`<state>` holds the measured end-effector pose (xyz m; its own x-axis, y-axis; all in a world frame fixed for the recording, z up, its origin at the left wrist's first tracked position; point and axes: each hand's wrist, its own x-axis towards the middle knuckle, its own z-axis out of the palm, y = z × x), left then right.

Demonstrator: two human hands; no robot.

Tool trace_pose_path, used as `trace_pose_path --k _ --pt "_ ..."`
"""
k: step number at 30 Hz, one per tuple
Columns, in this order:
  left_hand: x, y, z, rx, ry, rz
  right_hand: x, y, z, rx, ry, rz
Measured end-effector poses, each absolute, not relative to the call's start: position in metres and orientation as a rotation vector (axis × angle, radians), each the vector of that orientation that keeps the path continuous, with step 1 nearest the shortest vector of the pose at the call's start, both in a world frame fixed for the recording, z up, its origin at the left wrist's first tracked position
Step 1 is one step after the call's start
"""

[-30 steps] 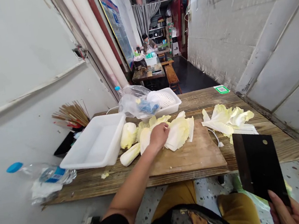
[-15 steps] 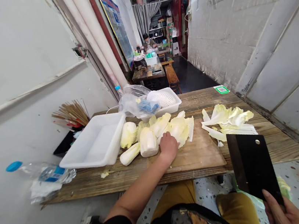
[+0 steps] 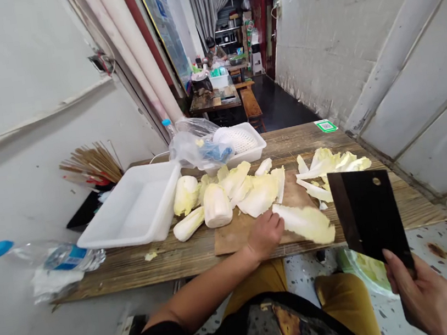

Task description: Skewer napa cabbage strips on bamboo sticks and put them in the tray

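My left hand [image 3: 266,234] pinches the white base of a cabbage leaf [image 3: 306,223], whose pale yellow end points right over the cutting board [image 3: 233,236]. At the lower right my right hand [image 3: 423,286] grips the handle of a black cleaver [image 3: 369,213], its broad blade raised beside the table's front edge. A trimmed cabbage heart [image 3: 217,206] rests at the board's left end, with loose cabbage leaves [image 3: 258,194] next to it. Further left are a second cabbage piece [image 3: 186,195] and a narrow one [image 3: 189,225]. More leaves [image 3: 327,164] are heaped right of the board.
A white plastic tray [image 3: 128,203] stands at the left, near a water bottle [image 3: 53,255] and skewers [image 3: 93,162]. Behind the board is another white tray [image 3: 258,149] with plastic bags. A tub [image 3: 371,274] with leaves sits on the floor. A person [image 3: 214,52] sits far back.
My left hand has drawn one cabbage leaf from the pile toward the board's front. The cleaver stays raised in my right hand. The view has shifted slightly.
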<state>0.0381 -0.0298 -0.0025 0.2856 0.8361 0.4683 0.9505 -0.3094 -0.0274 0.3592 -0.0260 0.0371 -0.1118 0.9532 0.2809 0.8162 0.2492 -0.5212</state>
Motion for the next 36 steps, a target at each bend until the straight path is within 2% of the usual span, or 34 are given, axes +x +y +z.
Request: trace_pose_path --k 4,11,21,36 --pt "0.040 -0.035 -0.039 -2.296 -1.538 -0.681 0.329 -0.011 0.070 -1.286 -2.375 0.035" --pt "0.034 -0.041 -0.058 -2.245 -1.480 -0.874 0.295 0.009 0.086 -1.050 -2.883 -0.011" --pt "0.036 -0.041 -0.064 -2.176 -1.418 -1.021 0.297 0.033 0.086 -1.066 -3.060 -0.077" --pt "0.024 -0.048 -0.068 -2.180 -1.440 -0.974 0.276 0.046 0.070 -1.089 -3.116 -0.140"
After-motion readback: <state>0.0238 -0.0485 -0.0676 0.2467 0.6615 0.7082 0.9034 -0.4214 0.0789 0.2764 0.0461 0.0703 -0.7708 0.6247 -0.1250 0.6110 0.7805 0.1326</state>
